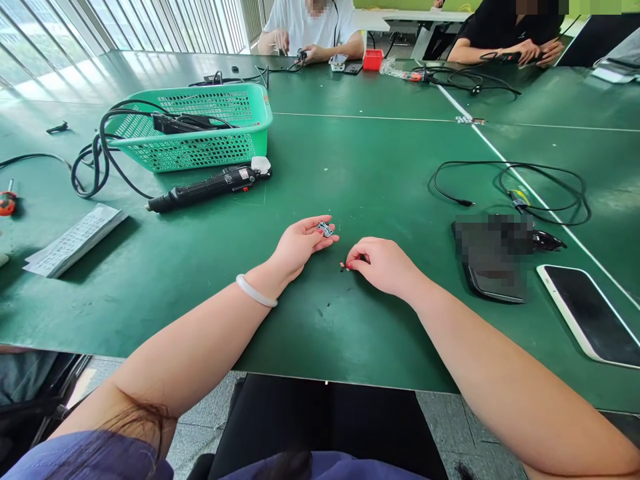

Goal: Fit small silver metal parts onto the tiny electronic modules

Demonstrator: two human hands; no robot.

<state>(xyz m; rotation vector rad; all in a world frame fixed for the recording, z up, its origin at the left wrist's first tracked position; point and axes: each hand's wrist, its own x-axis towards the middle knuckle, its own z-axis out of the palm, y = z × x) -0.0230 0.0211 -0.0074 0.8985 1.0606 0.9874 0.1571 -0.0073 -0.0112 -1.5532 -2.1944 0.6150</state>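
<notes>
My left hand [300,245] is turned palm up above the table, its thumb resting on a small grey-and-black part [325,229] that looks like a little circuit board or metal piece. To its right, my right hand [383,262] is pinched down at the table surface. At its fingertips is a tiny red-and-black piece [343,267], too small to identify. I cannot make out whether the fingers grip it or only touch it. A few dark specks lie on the green table [285,327] nearer to me.
A green basket [210,143] with cables stands at the left, a black electric screwdriver [205,189] before it. Folded paper [77,240] lies further left. At the right are a black cable [545,170], a dark flat object [495,280] and a phone [595,313]. Two people sit across.
</notes>
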